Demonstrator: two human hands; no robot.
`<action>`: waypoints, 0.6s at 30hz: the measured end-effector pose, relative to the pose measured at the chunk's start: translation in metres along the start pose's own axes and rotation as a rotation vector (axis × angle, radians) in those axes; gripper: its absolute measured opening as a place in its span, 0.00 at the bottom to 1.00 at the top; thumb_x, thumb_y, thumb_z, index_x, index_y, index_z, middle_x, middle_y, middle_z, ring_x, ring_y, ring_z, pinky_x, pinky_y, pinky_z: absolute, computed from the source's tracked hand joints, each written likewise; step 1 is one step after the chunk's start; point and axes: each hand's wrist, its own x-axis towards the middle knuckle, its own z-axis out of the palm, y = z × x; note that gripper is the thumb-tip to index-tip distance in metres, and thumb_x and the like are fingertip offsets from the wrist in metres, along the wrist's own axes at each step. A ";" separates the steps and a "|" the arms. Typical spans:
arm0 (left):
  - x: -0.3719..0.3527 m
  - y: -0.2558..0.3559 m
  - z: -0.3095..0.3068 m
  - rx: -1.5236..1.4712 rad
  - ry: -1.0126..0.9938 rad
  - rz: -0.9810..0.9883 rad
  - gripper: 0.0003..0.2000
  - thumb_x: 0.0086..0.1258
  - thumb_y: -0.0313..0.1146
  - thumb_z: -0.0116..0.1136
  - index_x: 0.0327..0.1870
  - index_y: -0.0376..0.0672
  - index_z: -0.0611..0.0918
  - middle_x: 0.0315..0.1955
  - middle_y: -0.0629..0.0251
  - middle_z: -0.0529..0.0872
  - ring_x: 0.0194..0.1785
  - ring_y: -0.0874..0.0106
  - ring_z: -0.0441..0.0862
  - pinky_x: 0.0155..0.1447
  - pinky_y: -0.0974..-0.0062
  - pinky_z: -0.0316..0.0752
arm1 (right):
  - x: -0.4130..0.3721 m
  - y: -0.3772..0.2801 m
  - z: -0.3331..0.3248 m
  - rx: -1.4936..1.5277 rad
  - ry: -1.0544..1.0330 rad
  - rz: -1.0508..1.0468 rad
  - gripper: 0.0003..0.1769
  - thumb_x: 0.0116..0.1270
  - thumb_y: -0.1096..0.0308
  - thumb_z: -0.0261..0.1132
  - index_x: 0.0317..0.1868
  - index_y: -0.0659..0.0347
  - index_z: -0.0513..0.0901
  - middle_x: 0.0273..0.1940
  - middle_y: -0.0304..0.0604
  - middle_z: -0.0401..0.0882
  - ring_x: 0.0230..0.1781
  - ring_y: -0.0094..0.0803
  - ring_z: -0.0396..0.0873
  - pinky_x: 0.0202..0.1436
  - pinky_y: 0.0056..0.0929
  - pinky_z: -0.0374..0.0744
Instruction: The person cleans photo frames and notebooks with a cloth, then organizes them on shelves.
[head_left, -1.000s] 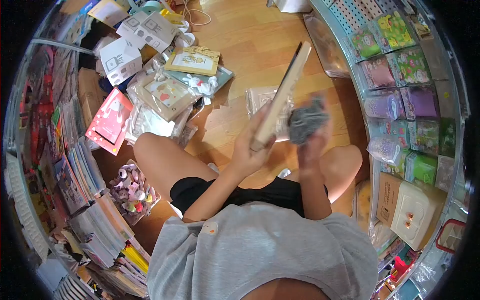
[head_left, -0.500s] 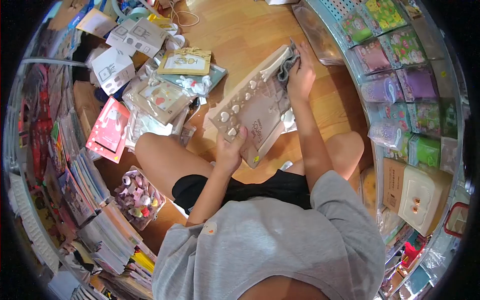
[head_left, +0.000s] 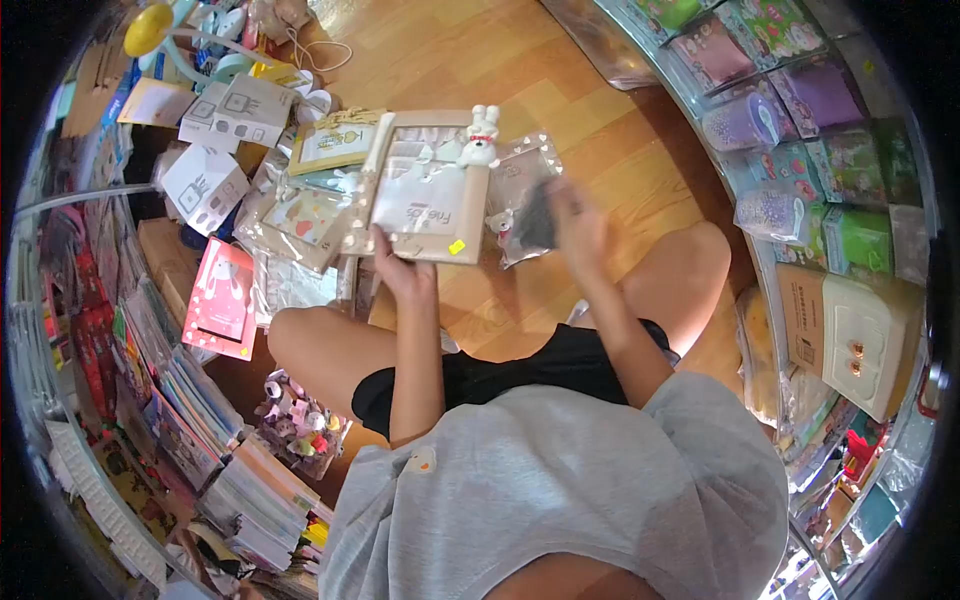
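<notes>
Wood floor [head_left: 455, 60] between packed shelves [head_left: 737, 238], left fingers [head_left: 381, 243] clamped on frame [head_left: 474, 215], right fingers [head_left: 568, 203] around cloth [head_left: 535, 220]

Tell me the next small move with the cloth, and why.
Probably bring the cloth left onto the frame, near the rabbit: the left hand grips the frame by its lower edge, front showing, while the right hand holds the cloth off to its side.

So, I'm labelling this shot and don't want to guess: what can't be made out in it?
All in the head view:
Left hand: some fingers hidden behind the beige rabbit-trimmed picture frame.
Frame's smallest print: too small to read.
Right hand and its dark grey cloth: blurred, seemingly by motion.
Clear plastic bag on the floor: cut off by the top edge.
</notes>
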 end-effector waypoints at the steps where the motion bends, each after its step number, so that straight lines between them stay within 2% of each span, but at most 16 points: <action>1: 0.007 -0.011 -0.006 0.002 0.004 0.006 0.17 0.64 0.39 0.40 0.49 0.36 0.67 0.48 0.57 0.70 0.51 0.64 0.67 0.56 0.63 0.62 | 0.028 0.035 -0.012 -0.006 0.201 0.000 0.09 0.57 0.70 0.54 0.36 0.65 0.77 0.29 0.46 0.77 0.33 0.31 0.74 0.37 0.26 0.71; 2: 0.016 -0.027 -0.015 -0.052 0.058 -0.068 0.17 0.63 0.38 0.41 0.48 0.36 0.67 0.47 0.56 0.70 0.51 0.63 0.67 0.56 0.63 0.61 | 0.055 0.070 -0.028 -0.102 0.297 -0.101 0.09 0.57 0.70 0.54 0.34 0.67 0.77 0.29 0.44 0.76 0.31 0.30 0.74 0.36 0.25 0.71; 4: 0.018 -0.059 -0.019 -0.138 0.143 -0.189 0.17 0.61 0.36 0.42 0.48 0.36 0.68 0.47 0.56 0.70 0.52 0.62 0.67 0.57 0.63 0.61 | 0.082 0.112 -0.050 0.194 0.323 0.229 0.11 0.58 0.67 0.54 0.33 0.67 0.77 0.29 0.43 0.77 0.30 0.28 0.74 0.37 0.24 0.71; 5: 0.016 -0.078 -0.016 -0.175 0.169 -0.231 0.17 0.60 0.35 0.43 0.48 0.36 0.68 0.47 0.56 0.70 0.51 0.61 0.67 0.57 0.63 0.61 | 0.087 0.137 -0.055 0.191 0.320 0.222 0.11 0.58 0.67 0.54 0.33 0.67 0.77 0.29 0.43 0.77 0.30 0.28 0.74 0.37 0.24 0.71; 7: 0.027 -0.121 -0.033 -0.244 0.164 -0.225 0.17 0.59 0.34 0.44 0.47 0.36 0.68 0.46 0.56 0.71 0.51 0.62 0.67 0.57 0.64 0.60 | 0.107 0.170 -0.053 0.670 0.116 0.688 0.14 0.58 0.61 0.55 0.34 0.65 0.77 0.30 0.42 0.76 0.29 0.26 0.74 0.35 0.23 0.72; 9: 0.026 -0.147 -0.035 -0.310 0.113 -0.241 0.17 0.59 0.34 0.44 0.47 0.35 0.68 0.46 0.57 0.71 0.51 0.62 0.67 0.57 0.64 0.61 | 0.090 0.120 -0.035 0.514 -0.046 0.778 0.17 0.57 0.54 0.55 0.29 0.62 0.78 0.21 0.37 0.73 0.20 0.23 0.70 0.29 0.19 0.71; 10: 0.025 -0.157 -0.038 -0.357 0.081 -0.272 0.17 0.59 0.34 0.44 0.47 0.35 0.68 0.46 0.57 0.71 0.51 0.63 0.67 0.57 0.65 0.61 | 0.088 0.110 -0.023 0.503 -0.057 0.768 0.17 0.57 0.54 0.55 0.29 0.62 0.78 0.21 0.37 0.73 0.20 0.23 0.70 0.29 0.19 0.71; 11: 0.025 -0.166 -0.042 -0.372 0.091 -0.263 0.17 0.59 0.34 0.44 0.47 0.35 0.68 0.46 0.57 0.71 0.51 0.63 0.67 0.57 0.65 0.61 | 0.084 0.105 -0.014 0.486 -0.141 0.662 0.17 0.56 0.55 0.57 0.30 0.63 0.78 0.21 0.36 0.74 0.20 0.23 0.70 0.28 0.19 0.71; 12: 0.022 -0.173 -0.048 -0.327 0.145 -0.301 0.17 0.59 0.34 0.44 0.47 0.36 0.67 0.46 0.58 0.71 0.50 0.63 0.68 0.57 0.65 0.61 | 0.081 0.108 -0.011 0.468 -0.225 0.565 0.16 0.55 0.57 0.59 0.31 0.63 0.78 0.22 0.35 0.74 0.20 0.22 0.70 0.28 0.19 0.71; 13: 0.019 -0.180 -0.058 -0.281 0.200 -0.338 0.17 0.59 0.33 0.43 0.48 0.36 0.67 0.46 0.59 0.71 0.50 0.63 0.68 0.56 0.64 0.61 | 0.087 0.127 -0.012 0.453 -0.238 0.577 0.16 0.55 0.57 0.59 0.31 0.63 0.78 0.22 0.35 0.74 0.20 0.22 0.70 0.28 0.19 0.71; 15: 0.010 -0.187 -0.081 -0.207 0.204 -0.363 0.15 0.60 0.31 0.45 0.48 0.37 0.67 0.45 0.60 0.72 0.48 0.65 0.69 0.53 0.67 0.65 | 0.104 0.170 -0.018 -0.054 -0.397 0.345 0.14 0.54 0.62 0.61 0.33 0.67 0.77 0.25 0.36 0.75 0.23 0.21 0.71 0.29 0.19 0.70; 17: -0.003 -0.195 -0.105 0.146 0.119 -0.355 0.15 0.59 0.31 0.48 0.48 0.38 0.67 0.45 0.61 0.72 0.48 0.68 0.70 0.49 0.72 0.68 | 0.110 0.186 -0.027 -0.019 -0.499 0.310 0.14 0.53 0.64 0.61 0.33 0.68 0.77 0.26 0.37 0.75 0.24 0.21 0.71 0.30 0.20 0.70; 18: -0.010 -0.197 -0.109 0.240 0.169 -0.382 0.15 0.56 0.31 0.54 0.43 0.38 0.70 0.35 0.60 0.77 0.37 0.72 0.76 0.37 0.78 0.73 | 0.114 0.193 -0.029 0.020 -0.582 0.263 0.14 0.52 0.67 0.62 0.34 0.69 0.76 0.27 0.37 0.76 0.25 0.21 0.71 0.30 0.20 0.70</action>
